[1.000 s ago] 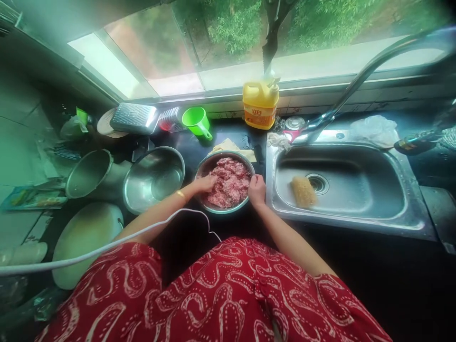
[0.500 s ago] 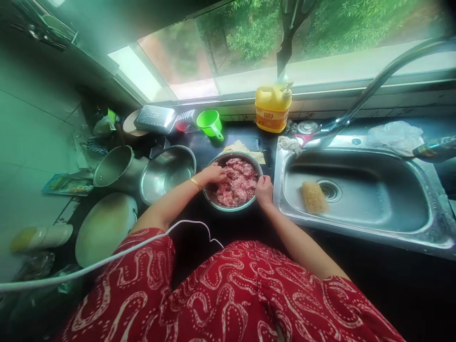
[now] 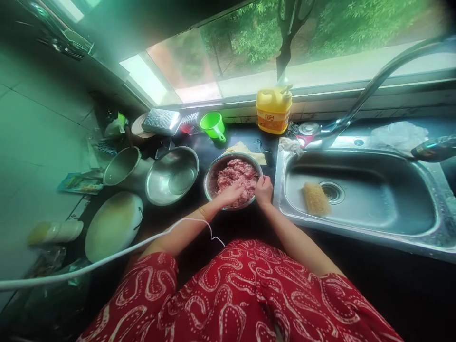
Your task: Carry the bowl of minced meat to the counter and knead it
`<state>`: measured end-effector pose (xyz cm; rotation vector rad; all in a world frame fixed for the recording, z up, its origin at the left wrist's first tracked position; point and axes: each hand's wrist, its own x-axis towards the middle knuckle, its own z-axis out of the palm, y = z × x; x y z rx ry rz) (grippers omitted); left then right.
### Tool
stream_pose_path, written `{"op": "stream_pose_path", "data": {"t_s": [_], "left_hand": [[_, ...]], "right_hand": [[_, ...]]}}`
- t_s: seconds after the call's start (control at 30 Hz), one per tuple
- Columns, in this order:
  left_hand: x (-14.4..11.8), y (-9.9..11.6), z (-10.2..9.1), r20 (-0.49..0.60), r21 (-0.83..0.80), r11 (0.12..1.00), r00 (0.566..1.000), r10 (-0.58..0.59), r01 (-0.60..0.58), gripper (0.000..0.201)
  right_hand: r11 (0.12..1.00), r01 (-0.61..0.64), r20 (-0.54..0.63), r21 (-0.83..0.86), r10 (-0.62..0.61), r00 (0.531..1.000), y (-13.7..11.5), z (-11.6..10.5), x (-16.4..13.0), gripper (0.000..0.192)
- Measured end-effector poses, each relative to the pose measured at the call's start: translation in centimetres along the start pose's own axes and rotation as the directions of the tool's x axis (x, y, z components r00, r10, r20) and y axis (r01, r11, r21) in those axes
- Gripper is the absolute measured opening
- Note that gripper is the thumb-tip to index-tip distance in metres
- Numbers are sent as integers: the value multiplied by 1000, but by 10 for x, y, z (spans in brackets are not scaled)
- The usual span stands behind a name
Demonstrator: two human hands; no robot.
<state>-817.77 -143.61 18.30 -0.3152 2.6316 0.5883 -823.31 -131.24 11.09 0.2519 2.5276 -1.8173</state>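
Note:
Pink minced meat [image 3: 231, 174] fills much of a round metal bowl [image 3: 208, 183] on the dark counter. My left hand [image 3: 233, 192] is in the near part of the bowl, its fingers curled into the meat and partly hidden by it. On the bowl's right side, my right hand [image 3: 263, 190] grips the rim with closed fingers. A pale cloth [image 3: 244, 149] lies just behind the bowl.
An empty steel basin [image 3: 173, 175] stands left of the bowl, with a large white tub [image 3: 114, 227] nearer. To the right is the sink [image 3: 377, 199] holding a sponge [image 3: 316, 199]. Behind stand a green scoop [image 3: 213, 126] and yellow jug [image 3: 273, 111]. A white cable [image 3: 142, 243] crosses my left arm.
My left hand has moved from the bowl's left edge toward me and rightward, down into the near meat. My right hand keeps its hold on the rim. The view has shifted slightly.

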Motion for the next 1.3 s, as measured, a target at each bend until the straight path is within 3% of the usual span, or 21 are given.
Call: {"op": "stream_pose_path", "data": {"t_s": [0.07,0.17,0.23,0.33,0.47,0.57,0.7,0.83,0.93,1.0,1.07,1.2,1.3], "left_hand": [[18,-5,-21,-63,84,996,998,-3,8,44],[47,-19,-54,-166,208,964,977,-131,165,44],[69,-23,-72,-181,260,934,962,-203,246,47],[103,-12,-83,-138,379,905,979,-153,195,44],[126,18,-63,-157,479,870,987,-46,116,38],[115,23,-37,-186,528,849,973,135,-17,41],[71,-5,-8,-128,508,823,923,364,-254,44],[18,-45,3,-30,435,806,889,457,-400,54],[1,-59,2,71,352,836,903,425,-421,69],[10,-59,3,75,345,865,930,361,-364,89],[32,-54,6,56,377,888,964,260,-261,95],[84,-41,11,61,406,913,998,8,-32,42],[104,-38,6,65,372,928,998,-13,-12,32]], "right_hand": [[1000,9,8,-11,-9,1000,1,0,1,23],[1000,16,17,-27,-16,1000,1,0,1,23],[1000,16,20,-26,-15,1000,1,1,1,23],[999,13,27,-38,-12,1000,0,0,2,23],[997,16,40,-71,-13,999,-3,-1,2,24],[998,19,33,-67,-17,999,-4,-1,1,24],[999,4,8,-39,-3,1000,-4,0,1,24],[1000,3,13,-19,-3,1000,-4,0,1,24],[1000,17,27,-16,-17,1000,-3,-1,2,24],[1000,18,36,-26,-17,999,-3,-1,2,24],[999,13,41,-39,-11,999,-2,-1,1,23],[999,-7,18,-54,8,1000,-2,0,-2,23],[998,-33,-11,-61,32,999,-4,4,-3,24]]}}
